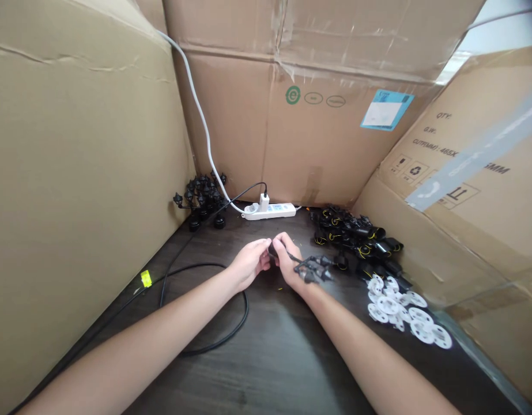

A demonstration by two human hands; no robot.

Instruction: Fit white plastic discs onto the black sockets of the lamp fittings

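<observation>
Our left hand [249,264] and right hand [289,262] curl close together above the dark wooden table [283,357], pinching a small black plastic fitting [272,250] on a thin black cable [292,256], its dark connectors [311,270] lying past the right hand. This close work on the fitting calls for a steady pinch. Beside us lie black parts with yellow wires [356,239] and white plastic discs [399,308].
</observation>
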